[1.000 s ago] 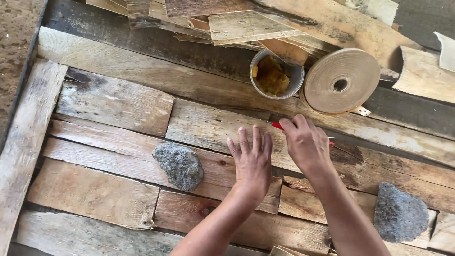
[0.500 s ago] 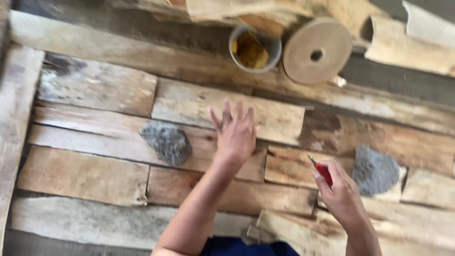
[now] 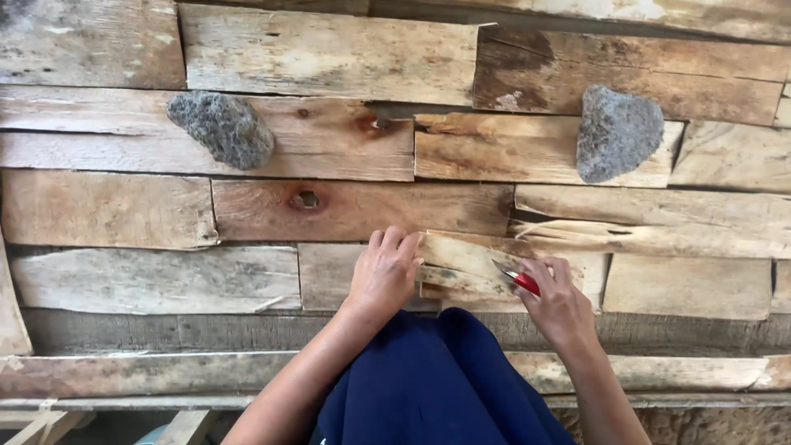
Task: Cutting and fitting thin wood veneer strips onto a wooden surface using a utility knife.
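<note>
While the left hand (image 3: 386, 276) presses flat on the wood strip (image 3: 465, 265), the right hand (image 3: 559, 305) beside it is clamped on a red-handled knife (image 3: 519, 280), trimming its edge.

Rough plank surface (image 3: 329, 49) bears two grey stones (image 3: 222, 128).

In front of me I see many old wooden planks (image 3: 329, 49) laid side by side, pale and brown, with cracks and dark stains. One plank has a round knot hole (image 3: 307, 199). A grey rough stone (image 3: 222, 128) lies on the planks at upper left. Another grey stone (image 3: 616, 133) lies at upper right, well apart from the first.
</note>
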